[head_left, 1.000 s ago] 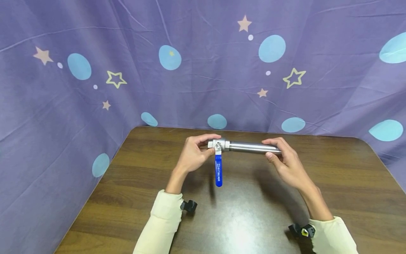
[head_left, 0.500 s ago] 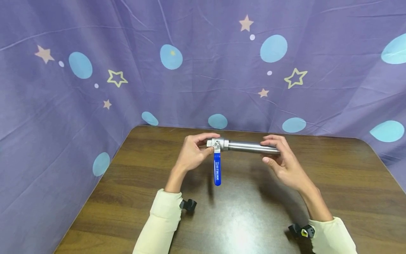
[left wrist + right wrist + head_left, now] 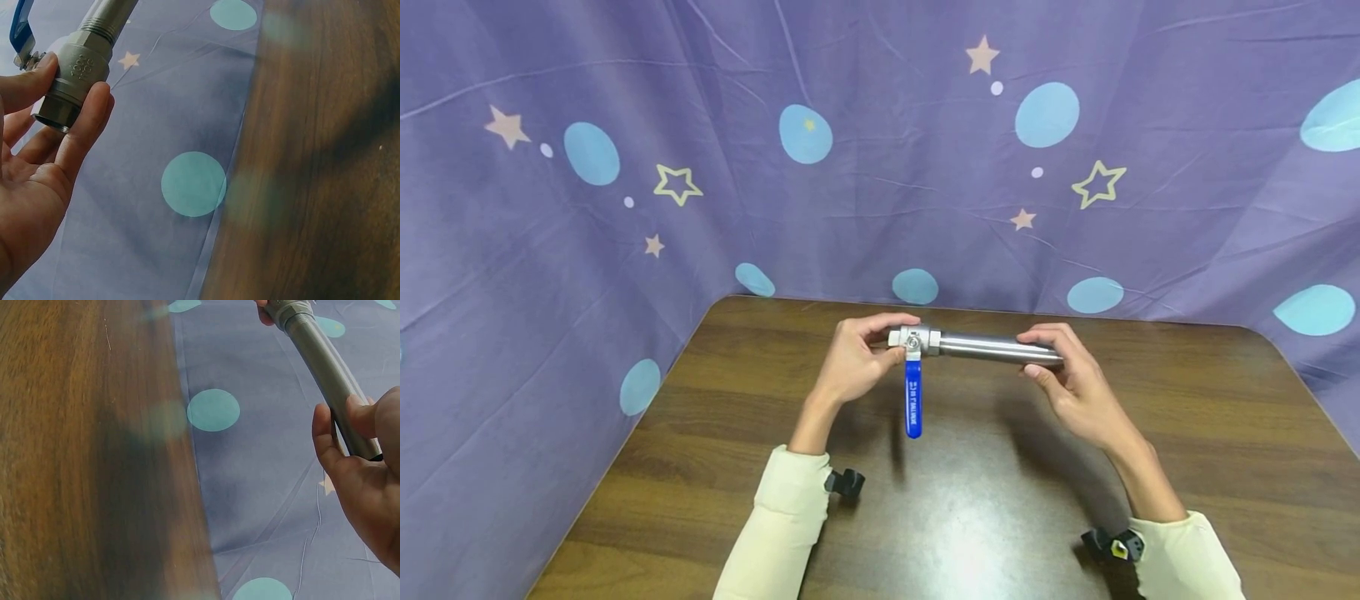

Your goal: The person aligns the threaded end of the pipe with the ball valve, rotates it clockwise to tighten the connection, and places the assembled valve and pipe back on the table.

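My left hand (image 3: 855, 360) grips a steel ball valve (image 3: 76, 69) between thumb and fingers. Its blue lever (image 3: 913, 400) points down toward me in the head view, with small white lettering along it. A straight steel pipe (image 3: 981, 347) joins the valve's right side, some thread showing at the joint in the left wrist view. At the pipe's far right end, my right hand (image 3: 1078, 387) holds it with the thumb in front and the fingers behind. Valve and pipe are held level above the table, their shadows falling below. The valve's open left end faces the left palm.
A brown wooden table (image 3: 715, 483) lies beneath both hands. Behind and to the left hangs a purple curtain (image 3: 880, 208) with stars and blue dots, meeting the table's back edge. Black camera mounts (image 3: 847, 484) sit at both cream sleeves.
The right thumb lifts off the pipe half a second ago and is now back against it. Valve and pipe have shifted very slightly left; the left hand keeps its hold.
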Available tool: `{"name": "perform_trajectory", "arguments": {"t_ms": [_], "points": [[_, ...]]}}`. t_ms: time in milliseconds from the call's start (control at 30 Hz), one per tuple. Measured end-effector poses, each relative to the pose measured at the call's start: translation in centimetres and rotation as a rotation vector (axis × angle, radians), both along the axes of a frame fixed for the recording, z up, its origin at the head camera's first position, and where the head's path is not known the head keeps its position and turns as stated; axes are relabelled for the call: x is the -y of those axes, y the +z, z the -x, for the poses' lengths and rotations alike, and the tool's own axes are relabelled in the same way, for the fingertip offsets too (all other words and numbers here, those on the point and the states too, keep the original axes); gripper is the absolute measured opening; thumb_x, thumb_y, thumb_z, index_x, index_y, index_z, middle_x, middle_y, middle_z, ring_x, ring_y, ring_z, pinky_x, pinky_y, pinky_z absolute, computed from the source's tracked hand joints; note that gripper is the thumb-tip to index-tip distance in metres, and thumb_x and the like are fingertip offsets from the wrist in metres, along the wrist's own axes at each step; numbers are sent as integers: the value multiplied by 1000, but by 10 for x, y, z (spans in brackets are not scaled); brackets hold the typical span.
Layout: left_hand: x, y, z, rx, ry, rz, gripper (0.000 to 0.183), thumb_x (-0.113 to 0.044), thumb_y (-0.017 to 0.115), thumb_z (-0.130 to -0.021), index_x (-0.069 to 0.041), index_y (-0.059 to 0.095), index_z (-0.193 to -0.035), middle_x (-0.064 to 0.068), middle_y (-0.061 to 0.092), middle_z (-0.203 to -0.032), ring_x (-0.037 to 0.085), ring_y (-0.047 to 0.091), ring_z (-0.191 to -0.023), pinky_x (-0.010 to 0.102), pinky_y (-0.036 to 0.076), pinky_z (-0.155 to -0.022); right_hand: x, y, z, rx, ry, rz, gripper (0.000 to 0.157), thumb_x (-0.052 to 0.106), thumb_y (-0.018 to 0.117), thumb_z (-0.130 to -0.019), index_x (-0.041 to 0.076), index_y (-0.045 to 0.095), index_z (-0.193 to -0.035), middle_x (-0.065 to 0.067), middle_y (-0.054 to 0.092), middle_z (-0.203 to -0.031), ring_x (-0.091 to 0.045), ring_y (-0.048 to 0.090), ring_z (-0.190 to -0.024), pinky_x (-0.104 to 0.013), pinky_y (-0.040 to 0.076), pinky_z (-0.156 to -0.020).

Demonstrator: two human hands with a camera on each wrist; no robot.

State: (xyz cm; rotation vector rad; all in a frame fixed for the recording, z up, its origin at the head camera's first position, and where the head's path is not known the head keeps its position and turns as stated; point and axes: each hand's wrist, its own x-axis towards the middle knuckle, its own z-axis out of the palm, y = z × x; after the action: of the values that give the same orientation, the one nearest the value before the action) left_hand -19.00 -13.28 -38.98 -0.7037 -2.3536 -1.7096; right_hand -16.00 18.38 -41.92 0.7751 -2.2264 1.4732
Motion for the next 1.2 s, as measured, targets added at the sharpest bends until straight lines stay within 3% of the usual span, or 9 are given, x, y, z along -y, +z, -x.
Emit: {"name": "perform_trajectory", "arguments": {"t_ms": [333,633,800,1000,1200], "points": [[0,0,0,17,-5,-11,45,14,74,-84,-1,77,-126,21,80,-119,17,76,-90,37,67,-77,0,2,0,-12,-15,5,45,-22,68,-89,-2,67,-130,-5,65,-123,0,62,-96,-10,56,-77],[1,0,-1,37,-12,-19,46,15,73,-83,-1,77,-126,21,79,-119,18,75,-87,27,64,-72,-2,1,0,56,23,53,41,-19,61,-96,-3,67,-133,2,64,-118,-5,70,-92,-19,64,-81],[1,0,-1,31,-16,-22,46,16,74,-83,0,77,-126,20,79,-120,18,76,-88,28,66,-75,-3,-1,1,55,34,58,39,-18,59,-98,-3,67,-134,2,64,-115,-12,72,-88,-18,63,-81],[2,0,-1,14,-19,-27,44,15,74,-83,2,77,-125,22,79,-120,18,75,-87,28,65,-73,-2,-1,0,83,47,63,39,-17,59,-99,-4,65,-135,3,64,-122,-10,73,-91,-21,64,-83],[2,0,-1,18,-18,-28,45,16,73,-83,1,77,-125,22,79,-119,14,74,-87,27,64,-73,0,0,-1,79,57,58,42,-17,62,-97,-4,63,-137,-5,61,-129,-8,72,-98,-20,63,-86]]}}
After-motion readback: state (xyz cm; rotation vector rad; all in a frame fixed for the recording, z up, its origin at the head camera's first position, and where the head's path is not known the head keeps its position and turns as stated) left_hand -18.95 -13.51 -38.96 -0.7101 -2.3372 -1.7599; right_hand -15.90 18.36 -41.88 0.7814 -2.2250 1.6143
